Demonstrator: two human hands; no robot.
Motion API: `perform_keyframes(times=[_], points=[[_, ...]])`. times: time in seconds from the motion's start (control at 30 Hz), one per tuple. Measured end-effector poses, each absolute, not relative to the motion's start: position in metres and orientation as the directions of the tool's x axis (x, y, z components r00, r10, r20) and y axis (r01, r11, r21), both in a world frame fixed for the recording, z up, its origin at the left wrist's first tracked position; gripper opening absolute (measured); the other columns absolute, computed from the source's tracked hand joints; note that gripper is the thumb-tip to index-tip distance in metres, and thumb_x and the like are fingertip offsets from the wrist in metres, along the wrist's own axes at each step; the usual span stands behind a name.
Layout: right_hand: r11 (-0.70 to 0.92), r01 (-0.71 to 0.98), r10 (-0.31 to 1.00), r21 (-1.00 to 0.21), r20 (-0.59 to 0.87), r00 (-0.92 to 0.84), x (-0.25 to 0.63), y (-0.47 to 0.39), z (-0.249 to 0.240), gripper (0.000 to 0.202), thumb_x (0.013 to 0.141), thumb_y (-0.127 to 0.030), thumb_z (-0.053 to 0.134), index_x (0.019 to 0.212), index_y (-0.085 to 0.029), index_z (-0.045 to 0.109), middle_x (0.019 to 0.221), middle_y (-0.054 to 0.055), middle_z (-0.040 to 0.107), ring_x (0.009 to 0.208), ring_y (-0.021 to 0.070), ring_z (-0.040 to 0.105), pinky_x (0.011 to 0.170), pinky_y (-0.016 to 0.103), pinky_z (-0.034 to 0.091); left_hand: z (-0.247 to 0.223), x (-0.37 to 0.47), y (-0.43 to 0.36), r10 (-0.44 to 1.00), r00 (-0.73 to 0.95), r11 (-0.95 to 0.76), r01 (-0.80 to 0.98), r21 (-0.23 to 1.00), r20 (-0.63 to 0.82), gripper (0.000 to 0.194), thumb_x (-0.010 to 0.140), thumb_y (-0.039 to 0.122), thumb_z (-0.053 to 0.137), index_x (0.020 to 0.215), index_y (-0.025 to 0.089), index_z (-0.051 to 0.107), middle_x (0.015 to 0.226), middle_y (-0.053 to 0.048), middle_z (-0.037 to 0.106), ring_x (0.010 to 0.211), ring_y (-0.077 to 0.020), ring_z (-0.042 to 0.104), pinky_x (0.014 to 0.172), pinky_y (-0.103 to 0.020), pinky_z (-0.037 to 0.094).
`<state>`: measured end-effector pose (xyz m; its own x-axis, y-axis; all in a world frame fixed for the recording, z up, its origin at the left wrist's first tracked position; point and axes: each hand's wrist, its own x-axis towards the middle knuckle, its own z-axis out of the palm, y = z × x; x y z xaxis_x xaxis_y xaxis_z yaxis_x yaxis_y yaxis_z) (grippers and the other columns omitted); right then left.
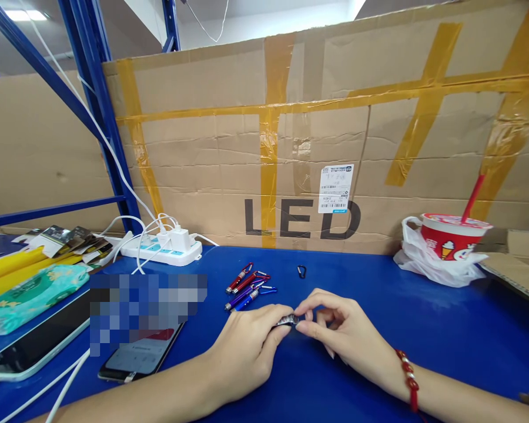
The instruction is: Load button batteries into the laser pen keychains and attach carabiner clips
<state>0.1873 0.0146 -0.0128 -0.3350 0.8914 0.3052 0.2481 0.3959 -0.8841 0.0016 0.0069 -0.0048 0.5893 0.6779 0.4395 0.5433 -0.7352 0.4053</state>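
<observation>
Near the middle of the blue table, my left hand (252, 346) is closed round a small dark cylinder (286, 319), which has a silvery, printed side. The thumb and index finger of my right hand (341, 323) pinch at the cylinder's right end; the tip there is too small to make out. Beyond my left hand lie several small metal torches with clips, among them a red one (250, 282), a purple one (242, 296) and a blue one (247, 299). A loose black carabiner (301, 271) rests behind my right hand.
On the left are a white power strip (167, 249) with cables, two phones, a teal packet (35, 294) and yellow items (13, 267). A red cup (454, 235) with a straw stands in a plastic bag at the right. Taped cardboard (229, 153) walls the back.
</observation>
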Motion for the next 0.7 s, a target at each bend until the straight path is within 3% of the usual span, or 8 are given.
perform_keyframes(times=[0.7], points=[[0.341,0.267,0.910,-0.901,0.245,-0.333,0.1881,0.0169,-0.0144,0.026,0.072,-0.041,0.064,0.080,-0.017,0.061,0.065,-0.004,0.052,0.035,0.0020,0.041,0.035,0.015,0.033,-0.0027,0.0028,0.0044,0.691,0.589,-0.723,0.551,0.418,0.420,0.021,0.089,0.016,0.041,0.103,0.023,0.055,0.097,0.001,0.066,0.085,-0.0147,0.063,0.072,-0.021,0.046]])
